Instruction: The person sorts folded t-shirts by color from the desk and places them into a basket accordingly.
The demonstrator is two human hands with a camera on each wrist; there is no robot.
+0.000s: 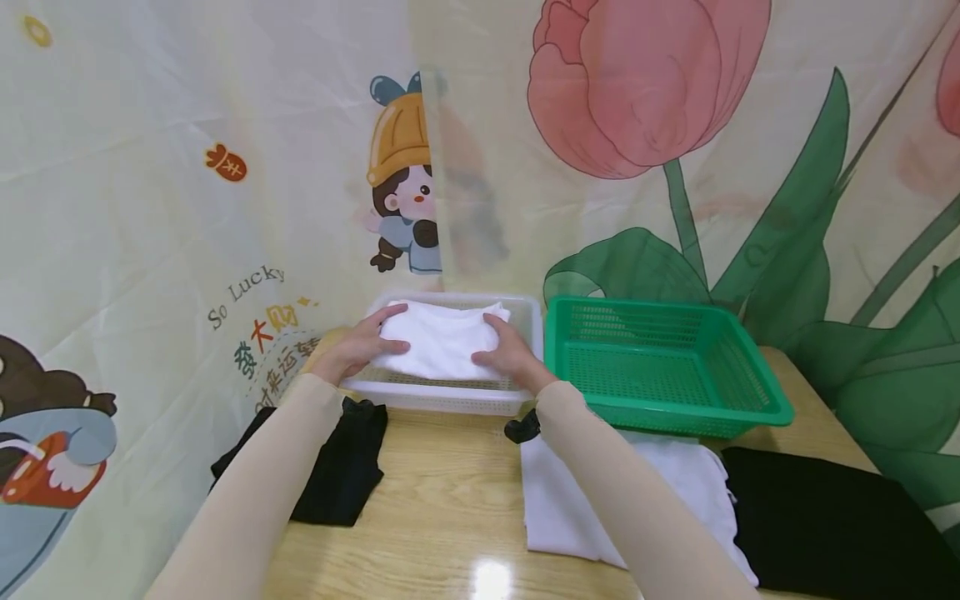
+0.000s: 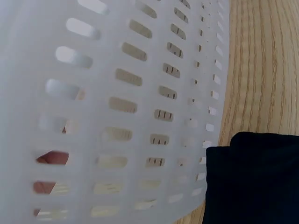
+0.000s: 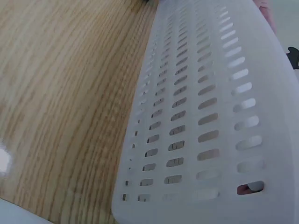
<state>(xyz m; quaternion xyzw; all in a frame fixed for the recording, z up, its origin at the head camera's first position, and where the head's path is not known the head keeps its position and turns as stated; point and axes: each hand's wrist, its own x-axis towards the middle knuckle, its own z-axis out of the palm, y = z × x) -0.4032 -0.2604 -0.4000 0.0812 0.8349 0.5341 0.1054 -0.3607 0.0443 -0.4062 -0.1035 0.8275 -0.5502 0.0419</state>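
Note:
A folded white cloth (image 1: 442, 340) is held at its two ends, within the outline of the white basket (image 1: 442, 398) in the head view. The left hand (image 1: 362, 343) grips the cloth's left end between thumb and fingers. At the right end, the right hand (image 1: 513, 350) grips it the same way. Whether the cloth touches the basket floor cannot be told. Both wrist views show mostly the slotted basket wall (image 2: 121, 88), with bits of skin seen through its holes.
A green basket (image 1: 750, 408) stands right of the white one. Folded white fabric (image 1: 547, 508) and black fabric (image 1: 832, 525) lie in front of it. Another black cloth (image 1: 341, 471) lies at left on the wooden table (image 1: 435, 500). A printed curtain (image 1: 300, 100) hangs behind.

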